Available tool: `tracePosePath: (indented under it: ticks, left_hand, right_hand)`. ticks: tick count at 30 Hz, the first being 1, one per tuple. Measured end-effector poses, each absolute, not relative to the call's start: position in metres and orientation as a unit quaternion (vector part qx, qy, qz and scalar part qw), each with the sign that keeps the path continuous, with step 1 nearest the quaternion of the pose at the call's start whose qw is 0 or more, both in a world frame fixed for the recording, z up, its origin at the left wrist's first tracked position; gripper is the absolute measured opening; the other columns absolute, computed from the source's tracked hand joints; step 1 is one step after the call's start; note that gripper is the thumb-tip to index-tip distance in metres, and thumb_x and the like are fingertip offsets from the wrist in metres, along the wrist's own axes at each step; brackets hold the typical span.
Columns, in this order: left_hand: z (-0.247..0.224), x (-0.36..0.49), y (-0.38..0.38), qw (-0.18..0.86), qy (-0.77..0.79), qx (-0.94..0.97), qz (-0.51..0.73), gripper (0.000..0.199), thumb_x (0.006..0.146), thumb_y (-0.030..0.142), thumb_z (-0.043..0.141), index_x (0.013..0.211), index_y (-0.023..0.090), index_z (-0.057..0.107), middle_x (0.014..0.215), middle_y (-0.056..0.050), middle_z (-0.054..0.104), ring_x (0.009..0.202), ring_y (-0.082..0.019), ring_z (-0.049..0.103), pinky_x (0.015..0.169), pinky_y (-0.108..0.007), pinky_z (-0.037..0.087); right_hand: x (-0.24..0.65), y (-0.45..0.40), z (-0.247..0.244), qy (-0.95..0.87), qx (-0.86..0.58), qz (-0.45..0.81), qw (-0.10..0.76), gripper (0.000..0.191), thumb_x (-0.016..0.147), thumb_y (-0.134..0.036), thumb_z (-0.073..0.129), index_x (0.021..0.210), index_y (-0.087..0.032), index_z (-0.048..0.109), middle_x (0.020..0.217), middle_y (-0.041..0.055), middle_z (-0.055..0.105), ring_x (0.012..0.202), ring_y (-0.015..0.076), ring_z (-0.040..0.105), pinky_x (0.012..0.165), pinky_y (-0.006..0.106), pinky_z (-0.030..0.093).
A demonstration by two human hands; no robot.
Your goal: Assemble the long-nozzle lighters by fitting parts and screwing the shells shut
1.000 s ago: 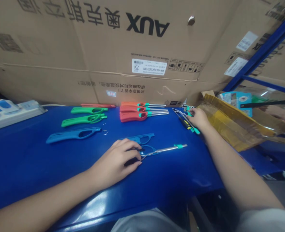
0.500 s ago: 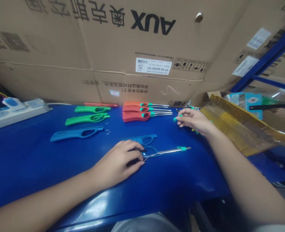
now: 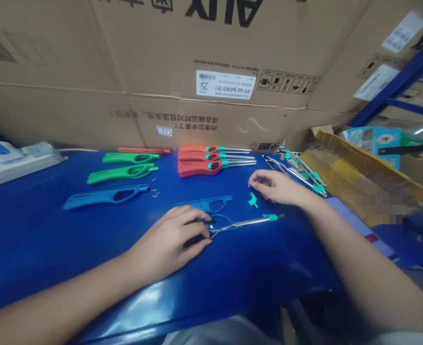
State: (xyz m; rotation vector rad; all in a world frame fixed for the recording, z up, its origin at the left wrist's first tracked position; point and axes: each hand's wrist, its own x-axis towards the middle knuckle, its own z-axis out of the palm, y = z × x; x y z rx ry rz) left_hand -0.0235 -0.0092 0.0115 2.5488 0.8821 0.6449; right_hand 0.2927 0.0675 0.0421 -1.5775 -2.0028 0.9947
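Note:
My left hand (image 3: 178,235) curls its fingers over a blue lighter half (image 3: 222,219), gripping its handle end, which the fingers mostly hide. From this half a metal tube (image 3: 252,222) with a green collar (image 3: 270,217) points right, and thin wires run beside the fingers. Just behind lies another blue shell half (image 3: 211,205). My right hand (image 3: 278,187) hovers over the table with bent, slightly parted fingers and nothing visible between them. A small green plastic piece (image 3: 253,200) lies below its fingertips.
Red and orange lighters (image 3: 200,167) lie at the back. Green shells (image 3: 121,174) and a blue shell (image 3: 105,197) with tiny pins are on the left. Metal tube assemblies (image 3: 301,173) lie beyond my right hand, beside a taped box (image 3: 369,187). A power strip (image 3: 20,165) sits far left.
My right hand has come slightly toward me and let go of the green piece, which now lies on the table. My left hand stays at the blue half. The view has shifted a little.

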Motion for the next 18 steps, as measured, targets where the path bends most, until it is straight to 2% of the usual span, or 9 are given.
tracePosePath:
  ticks: [1, 3, 5, 8, 11, 15, 18]
  left_hand:
    - [0.011, -0.024, -0.009, 0.183, 0.312, 0.904, 0.229, 0.01, 0.099, 0.027, 0.059, 0.098, 0.026, 0.069, 0.12, -0.003, 0.068, 0.116, -0.022, 0.063, 0.098, -0.039, 0.045]
    - [0.011, -0.024, -0.009, 0.183, 0.31, 0.905, 0.229, 0.009, 0.099, 0.026, 0.059, 0.099, 0.026, 0.068, 0.12, -0.003, 0.069, 0.116, -0.021, 0.063, 0.098, -0.039, 0.045]
    - [0.012, -0.024, -0.009, 0.18, 0.308, 0.906, 0.229, 0.009, 0.099, 0.025, 0.059, 0.1, 0.026, 0.068, 0.119, -0.003, 0.069, 0.115, -0.021, 0.063, 0.098, -0.039, 0.046]
    - [0.012, -0.024, -0.009, 0.177, 0.307, 0.907, 0.23, 0.008, 0.099, 0.024, 0.059, 0.1, 0.026, 0.068, 0.118, -0.002, 0.07, 0.115, -0.021, 0.064, 0.098, -0.039, 0.046]
    - [0.012, -0.024, -0.009, 0.177, 0.308, 0.906, 0.231, 0.008, 0.098, 0.024, 0.06, 0.101, 0.025, 0.067, 0.118, -0.003, 0.07, 0.114, -0.021, 0.064, 0.098, -0.04, 0.047]
    - [0.011, -0.024, -0.008, 0.185, 0.313, 0.899, 0.244, 0.009, 0.098, 0.024, 0.061, 0.105, 0.023, 0.067, 0.118, -0.004, 0.07, 0.114, -0.021, 0.065, 0.099, -0.039, 0.051]
    - [0.01, -0.023, -0.008, 0.192, 0.322, 0.891, 0.257, 0.014, 0.097, 0.023, 0.063, 0.111, 0.021, 0.066, 0.116, -0.005, 0.07, 0.111, -0.02, 0.066, 0.099, -0.036, 0.053]
  right_hand:
    - [0.296, 0.067, 0.046, -0.748, -0.538, 0.337, 0.193, 0.01, 0.086, -0.022, 0.063, 0.095, -0.021, 0.068, 0.092, 0.0039, 0.067, 0.066, 0.0121, 0.06, 0.06, 0.025, 0.051]
    - [0.303, 0.067, 0.052, -0.829, -0.453, 0.297, 0.141, 0.021, 0.086, -0.019, 0.061, 0.104, -0.022, 0.072, 0.12, 0.0079, 0.062, 0.08, 0.0131, 0.061, 0.07, 0.027, 0.051]
    - [0.308, 0.067, 0.054, -0.864, -0.409, 0.278, 0.093, 0.021, 0.088, -0.021, 0.061, 0.105, -0.021, 0.072, 0.126, 0.0094, 0.056, 0.083, 0.0138, 0.06, 0.071, 0.028, 0.051]
    - [0.309, 0.068, 0.053, -0.865, -0.415, 0.271, 0.077, 0.013, 0.088, -0.028, 0.064, 0.093, -0.017, 0.07, 0.112, 0.0085, 0.059, 0.078, 0.0134, 0.058, 0.069, 0.029, 0.05]
    - [0.304, 0.065, 0.053, -0.867, -0.422, 0.255, 0.074, 0.017, 0.09, -0.032, 0.064, 0.086, -0.016, 0.068, 0.098, 0.0062, 0.061, 0.072, 0.0129, 0.056, 0.066, 0.028, 0.047]
    - [0.297, 0.059, 0.054, -0.865, -0.439, 0.233, 0.07, 0.021, 0.088, -0.036, 0.069, 0.091, -0.016, 0.067, 0.088, 0.0039, 0.062, 0.07, 0.0133, 0.055, 0.063, 0.027, 0.044]
    - [0.292, 0.057, 0.052, -0.87, -0.442, 0.205, 0.079, 0.022, 0.088, -0.037, 0.07, 0.093, -0.016, 0.067, 0.09, 0.0046, 0.063, 0.071, 0.0139, 0.055, 0.064, 0.027, 0.043]
